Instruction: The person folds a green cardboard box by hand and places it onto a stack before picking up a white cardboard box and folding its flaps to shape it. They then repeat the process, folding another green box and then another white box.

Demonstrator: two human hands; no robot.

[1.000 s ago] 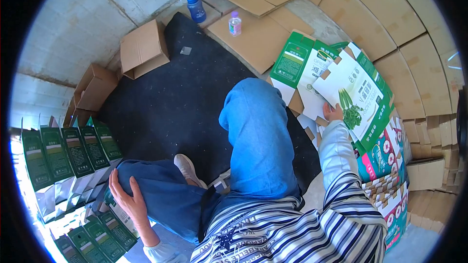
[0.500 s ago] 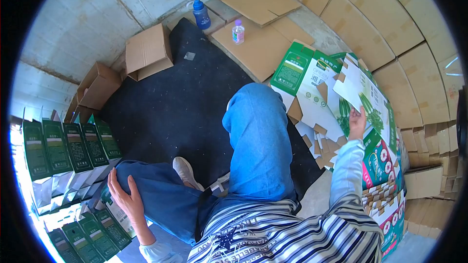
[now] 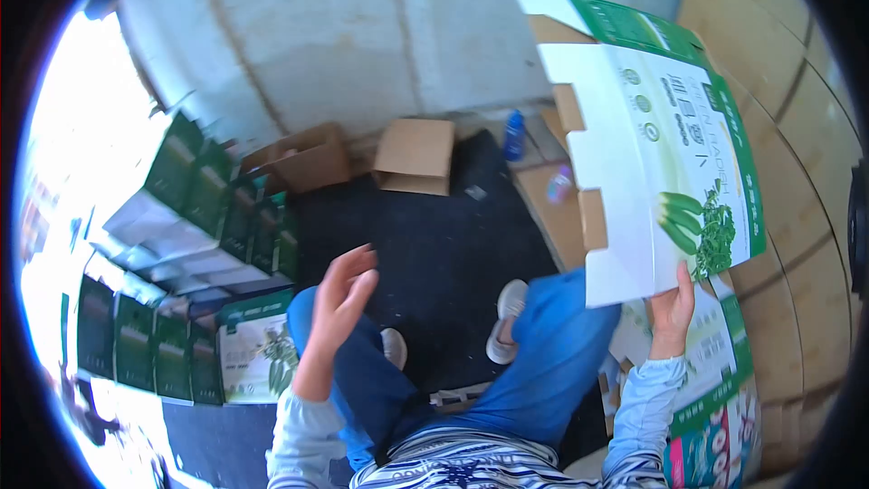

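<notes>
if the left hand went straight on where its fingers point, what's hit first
Likely the cardboard box nearer the blue bottle, across the black mat; depth is unclear, so the left hand might pass above it.

Flat white-and-green carton (image 3: 650,158), radish print showing, one edge notched, held aloft by near end.

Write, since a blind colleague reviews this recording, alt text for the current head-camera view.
The person's right hand holds up a flat white-and-green carton printed with green radishes; the left hand is open and empty. Rows of green boxes stand at left. Ahead are a black mat, a brown box and a blue bottle.
</notes>
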